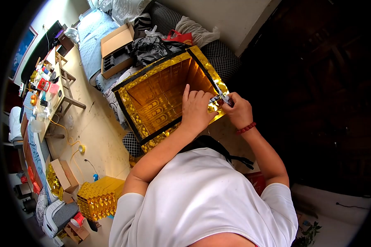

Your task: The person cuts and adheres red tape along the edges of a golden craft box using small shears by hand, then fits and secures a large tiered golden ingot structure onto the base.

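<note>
Two hands meet at a gold box (152, 109) before the wearer: left hand (197, 108), fingers partly spread; right hand (240, 110), fingers clamped on a dark-handled tool (228, 101). Likely light and creasable, the box is best held by its rim (160, 132).

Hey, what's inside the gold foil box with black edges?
The open gold foil box with black edges shows patterned gold inner walls; no separate object is visible. The bare left hand hides part of the opening, so what lies behind it can't be seen.
</note>
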A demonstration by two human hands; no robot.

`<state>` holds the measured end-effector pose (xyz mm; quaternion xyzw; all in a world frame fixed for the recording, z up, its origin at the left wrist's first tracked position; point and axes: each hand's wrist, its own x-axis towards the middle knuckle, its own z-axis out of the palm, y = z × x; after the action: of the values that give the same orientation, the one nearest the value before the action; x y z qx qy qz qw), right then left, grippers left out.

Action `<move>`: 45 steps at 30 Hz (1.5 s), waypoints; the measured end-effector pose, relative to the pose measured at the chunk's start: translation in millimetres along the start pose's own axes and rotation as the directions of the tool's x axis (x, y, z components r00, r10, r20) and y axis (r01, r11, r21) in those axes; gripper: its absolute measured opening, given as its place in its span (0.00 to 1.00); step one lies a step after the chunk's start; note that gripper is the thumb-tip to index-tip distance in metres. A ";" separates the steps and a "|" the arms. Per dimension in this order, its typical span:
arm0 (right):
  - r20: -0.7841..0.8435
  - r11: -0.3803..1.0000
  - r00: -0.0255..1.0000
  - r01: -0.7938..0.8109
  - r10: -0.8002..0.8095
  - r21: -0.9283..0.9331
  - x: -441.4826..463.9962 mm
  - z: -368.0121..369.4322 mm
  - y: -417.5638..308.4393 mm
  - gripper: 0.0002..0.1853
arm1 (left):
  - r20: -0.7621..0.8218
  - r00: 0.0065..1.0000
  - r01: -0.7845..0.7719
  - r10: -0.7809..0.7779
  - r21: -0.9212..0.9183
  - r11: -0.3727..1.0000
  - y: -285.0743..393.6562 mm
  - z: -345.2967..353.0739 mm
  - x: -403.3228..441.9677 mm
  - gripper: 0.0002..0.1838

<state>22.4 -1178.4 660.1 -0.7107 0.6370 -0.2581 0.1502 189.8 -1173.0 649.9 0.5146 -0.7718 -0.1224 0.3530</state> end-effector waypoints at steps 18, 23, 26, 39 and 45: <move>0.026 0.971 0.982 0.191 -0.189 -0.144 -6.6 -3.9 -6.7 0.11 | 0.003 1.000 0.003 -0.003 0.006 1.000 -0.6 2.7 2.0 0.21; 0.056 0.979 0.986 0.161 -0.155 -0.125 -3.9 -3.4 -8.5 0.12 | 0.012 1.000 0.014 -0.014 0.008 1.000 -0.3 3.9 2.9 0.21; 0.069 0.984 0.991 0.126 -0.118 -0.129 -0.9 1.6 -4.8 0.13 | 0.011 1.000 0.017 -0.017 0.002 1.000 -0.1 3.9 2.8 0.21; 0.007 0.984 0.998 -0.060 0.060 0.169 -1.9 9.4 -1.3 0.12 | 0.019 1.000 0.021 -0.021 -0.003 1.000 -0.6 3.0 1.8 0.22; -0.042 0.961 0.985 -0.151 0.165 0.233 -2.7 5.9 6.6 0.10 | -0.006 1.000 0.002 -0.002 -0.003 1.000 0.0 2.6 1.2 0.22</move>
<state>20.1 -1177.4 651.3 -0.6272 0.6622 -0.3386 0.2315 187.8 -1174.5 648.5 0.5151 -0.7701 -0.1222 0.3559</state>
